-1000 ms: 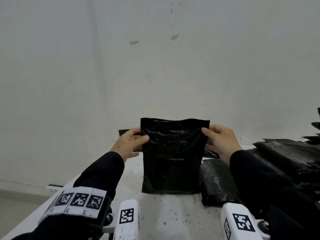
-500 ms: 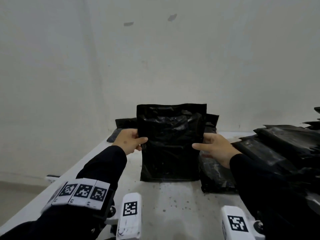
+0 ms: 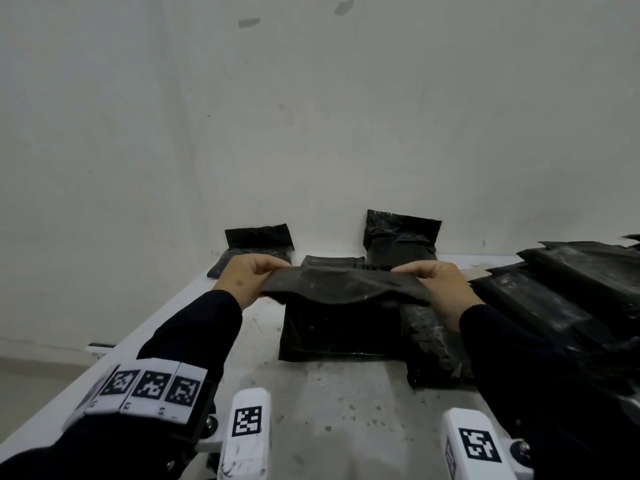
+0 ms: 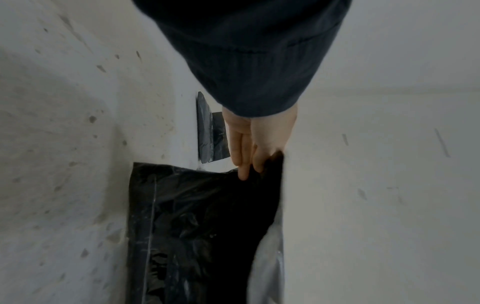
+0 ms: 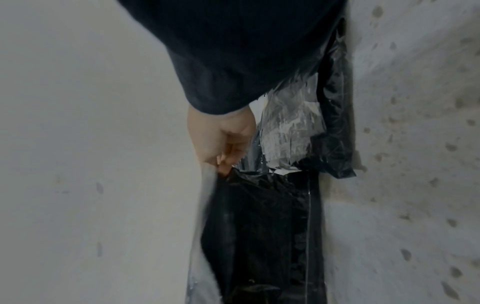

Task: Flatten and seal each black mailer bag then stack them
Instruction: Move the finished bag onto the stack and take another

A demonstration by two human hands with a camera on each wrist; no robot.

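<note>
Black plastic dominates the scene. The speckled white counter (image 3: 329,403) carries a large heap of black mailer bags (image 3: 568,289) along its right side, with one bag (image 3: 436,344) lying just left of the heap and touching the bag in hand. Three more bags are set at the far edge against the wall: one at the far left (image 3: 258,239), one at the far right (image 3: 401,237) with its flap propped up, and a low one (image 3: 332,262) between them.

The mailer bag being worked (image 3: 341,327) lies near the middle of the counter, its body flat on the surface. Its flap (image 3: 343,284) is held up along the far edge and bent over toward the near side. The left hand (image 3: 247,277) is clamped on the flap's left end, fingers on top; the right hand (image 3: 440,284) pinches the right end in the same way.

The sealing step is judged to be in hand: the flap is folded over but not yet pressed down. The next move would call for the flap to be laid square onto the bag's body and smoothed firmly along its length, so that no air or crease is trapped, before the bag is added to a stack.
</note>
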